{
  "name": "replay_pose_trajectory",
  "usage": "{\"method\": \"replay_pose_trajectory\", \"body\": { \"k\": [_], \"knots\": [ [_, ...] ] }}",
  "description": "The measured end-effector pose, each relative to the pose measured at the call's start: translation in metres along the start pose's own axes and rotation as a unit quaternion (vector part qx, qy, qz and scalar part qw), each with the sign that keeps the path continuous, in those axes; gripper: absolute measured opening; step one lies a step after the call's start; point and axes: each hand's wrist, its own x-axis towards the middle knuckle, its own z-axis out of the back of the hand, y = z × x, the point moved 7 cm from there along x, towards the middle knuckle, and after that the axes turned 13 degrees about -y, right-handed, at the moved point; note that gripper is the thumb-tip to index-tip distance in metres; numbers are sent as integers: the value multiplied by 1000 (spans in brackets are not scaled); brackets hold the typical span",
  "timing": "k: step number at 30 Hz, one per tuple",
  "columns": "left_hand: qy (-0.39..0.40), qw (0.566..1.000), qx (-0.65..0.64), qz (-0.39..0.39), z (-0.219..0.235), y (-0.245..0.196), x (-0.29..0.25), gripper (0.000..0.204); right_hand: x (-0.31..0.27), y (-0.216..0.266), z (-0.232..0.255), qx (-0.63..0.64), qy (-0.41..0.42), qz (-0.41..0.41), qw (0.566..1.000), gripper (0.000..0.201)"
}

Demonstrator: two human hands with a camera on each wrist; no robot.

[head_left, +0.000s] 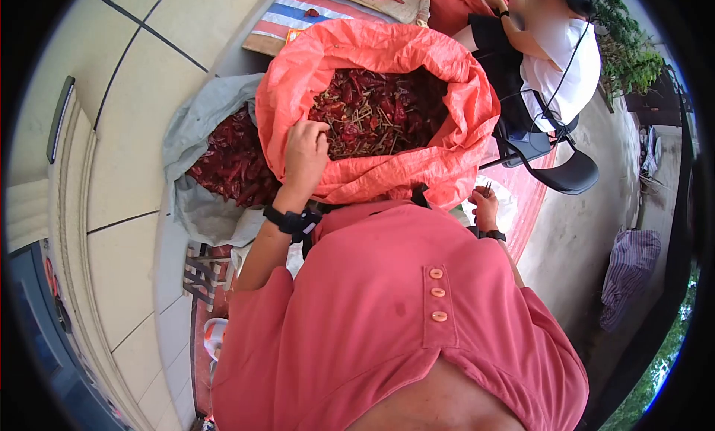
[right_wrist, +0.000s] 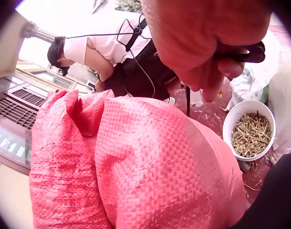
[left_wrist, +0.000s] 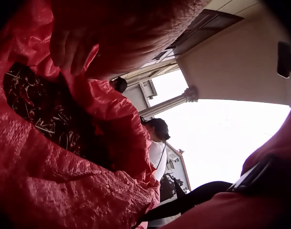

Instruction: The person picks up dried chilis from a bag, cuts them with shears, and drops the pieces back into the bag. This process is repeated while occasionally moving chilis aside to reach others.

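A large red woven sack [head_left: 376, 45] stands with its mouth folded back. Dried red chillies [head_left: 372, 96] and loose tan stems fill it. My left hand [head_left: 305, 152] is at the sack's left rim, fingers bent over the edge toward the chillies. In the left wrist view its fingers [left_wrist: 71, 47] overlap the red rim; I cannot tell whether they pinch anything. Low beside the sack's right side, my right hand [head_left: 485, 206] holds scissors. In the right wrist view one black handle loop [right_wrist: 256, 52] sticks out of the fist, and a thin dark blade [right_wrist: 188, 100] points down.
A pale sack [head_left: 182, 133] of dried chillies leans on the left. A white bucket [right_wrist: 227, 129] of cut stems stands on the floor at my right. Another person [head_left: 555, 55] sits at the back right, near a black chair [head_left: 570, 170]. A striped mat [head_left: 298, 13] lies behind.
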Motion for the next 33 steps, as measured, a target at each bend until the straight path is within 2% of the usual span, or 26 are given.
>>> {"method": "replay_pose_trajectory", "body": {
  "k": [1,2,3,4,6,8,10,12,14,16,19,21,22,26,28,30,31,33],
  "knots": [
    [39,999,-20,-7,-28,-1,-6,18,4,-10,-1,-3,0,-21,1000,27],
    [103,991,-73,45,-62,11,-14,20,6,-14,-1,-8,3,-30,1000,29],
    [134,984,-100,55,-82,4,-14,22,7,-18,1,-13,6,-38,999,31],
    [153,986,-67,4,-95,-10,-12,24,6,-21,3,-19,8,-46,999,33],
    [226,972,-53,-44,-124,-31,-9,29,3,-28,12,-49,-5,-44,998,35],
    [262,961,-56,-65,-159,-38,-10,38,-9,-32,20,-59,2,-49,997,33],
    [322,939,-5,-123,-186,-46,-7,50,-23,-41,26,-69,20,-63,995,30],
    [333,932,20,-141,-205,-50,-3,43,-38,-49,33,-53,31,-78,995,30],
    [329,933,43,-139,-230,-34,-5,41,-55,-50,38,-55,44,-97,993,31],
    [363,919,70,-135,-238,-26,-2,36,-68,-43,45,-59,33,-98,993,27],
    [283,952,39,-109,-223,-12,-4,27,-75,-50,62,-55,20,-109,992,31],
    [269,957,38,-100,-214,-5,-6,21,-78,-40,75,-43,-4,-87,995,28],
    [263,960,46,-89,-208,-5,-5,20,-81,-30,79,-36,-14,-76,996,27],
    [209,976,-65,15,-178,8,2,30,-74,29,74,-1,-23,19,1000,24],
    [180,974,-124,54,-165,12,3,32,-74,79,56,24,-5,66,998,19],
    [220,948,-179,147,-154,10,4,33,-82,133,26,43,36,103,993,19],
    [239,923,-221,206,-149,6,4,32,-85,154,7,84,76,125,986,20],
    [246,869,-313,295,-137,-7,6,28,-98,191,-32,68,175,139,972,19]
  ]
}}
